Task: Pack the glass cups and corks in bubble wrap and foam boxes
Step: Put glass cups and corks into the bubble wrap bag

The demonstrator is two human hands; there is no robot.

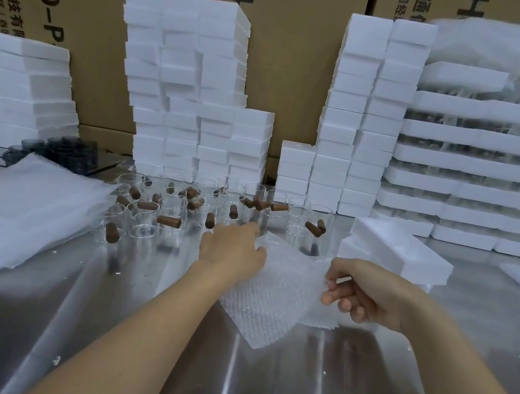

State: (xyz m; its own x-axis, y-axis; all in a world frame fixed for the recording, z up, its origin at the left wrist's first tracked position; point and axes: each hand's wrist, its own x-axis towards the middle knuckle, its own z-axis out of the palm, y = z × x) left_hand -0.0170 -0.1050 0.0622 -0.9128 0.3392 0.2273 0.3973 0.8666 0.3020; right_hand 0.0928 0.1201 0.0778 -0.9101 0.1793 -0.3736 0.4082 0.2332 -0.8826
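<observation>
Against the back wall, brown cardboard cartons (296,64) are stacked, and white foam boxes (181,85) are piled in columns before them on the steel table (360,370). A stack of bubble wrap sheets (5,214) is laid at the left. One bubble wrap sheet (273,289) is spread at the middle, its right edge pinched between the thumb and curled fingers of the right hand (363,295). The left hand (232,249) is stretched over the sheet's far edge, fingers fairly straight and holding nothing, toward the clear glass cups (142,226). These are clustered just behind the sheet, with brown corks (169,221) laid across their rims.

The step is judged to be fetching one cup and its cork onto the sheet. The cup should be gripped round its wall, the cork kept from rolling off, and the neighbours left unknocked, while the sheet is held flat.

"AH4.0-P" is printed large on the cartons, with "泽通信科技有" legible beside it; smaller characters are too blurred.
</observation>
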